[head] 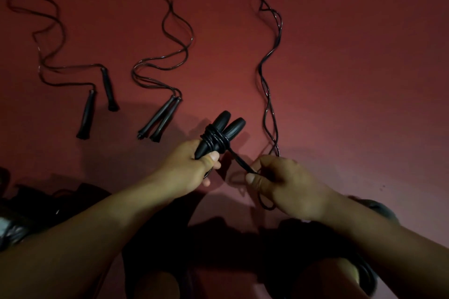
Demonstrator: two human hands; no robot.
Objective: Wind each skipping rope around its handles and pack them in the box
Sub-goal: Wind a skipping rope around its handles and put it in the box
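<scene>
we've got the paired handles (220,135) gripped in our left hand (192,167) near the floor's (352,80) front edge, few coils on. right hand (286,184) pinches the rope (269,75) taut. cord's light, springy, prob slick, so hold close to the coils.

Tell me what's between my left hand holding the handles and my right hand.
A short taut stretch of black rope runs from the wound handles in the left hand to the right hand, over bare red floor, in the head view.
</scene>
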